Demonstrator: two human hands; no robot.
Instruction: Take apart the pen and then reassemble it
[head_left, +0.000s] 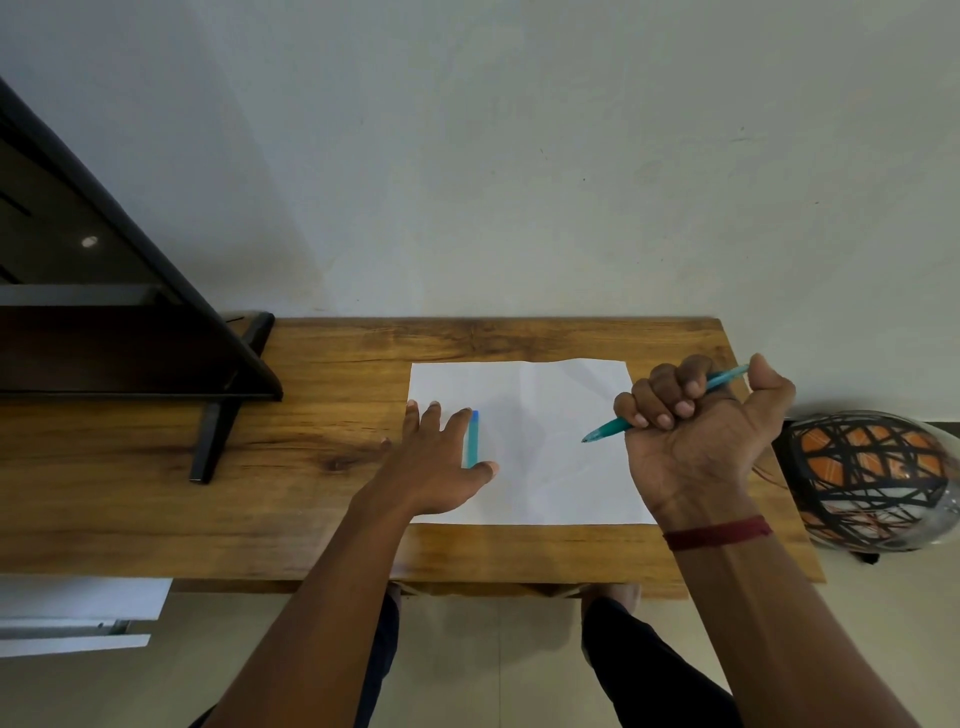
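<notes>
The right hand (701, 431) hovers over the 3 o'clock edge of a white sheet of paper (545, 467), palm towards the camera. Its fingers are curled tight into a fist around the teal pen (605, 430). The pen runs aslant through the fist, its writing tip sticking out towards 8 o'clock just above the paper and its back end showing past the thumb towards 2 o'clock. A dark red thread (717, 532) circles that wrist.

The left hand (436, 457) lies flat on the 9 o'clock edge of the paper, fingers straight and spread, grasping nothing. The pen cap (472, 439), teal with a blue end, lies on the sheet right alongside the index finger, pointing to 12 o'clock. The thumb tip sits at the cap's near end, possibly touching it, though that is hard to make out.

The paper rests on a wooden worktop (337, 364) set against a pale wall. A black screen (104, 312) on a stand fills the worktop's 9 o'clock end. An orange-and-black helmet (872, 478) sits off the 3 o'clock end.
</notes>
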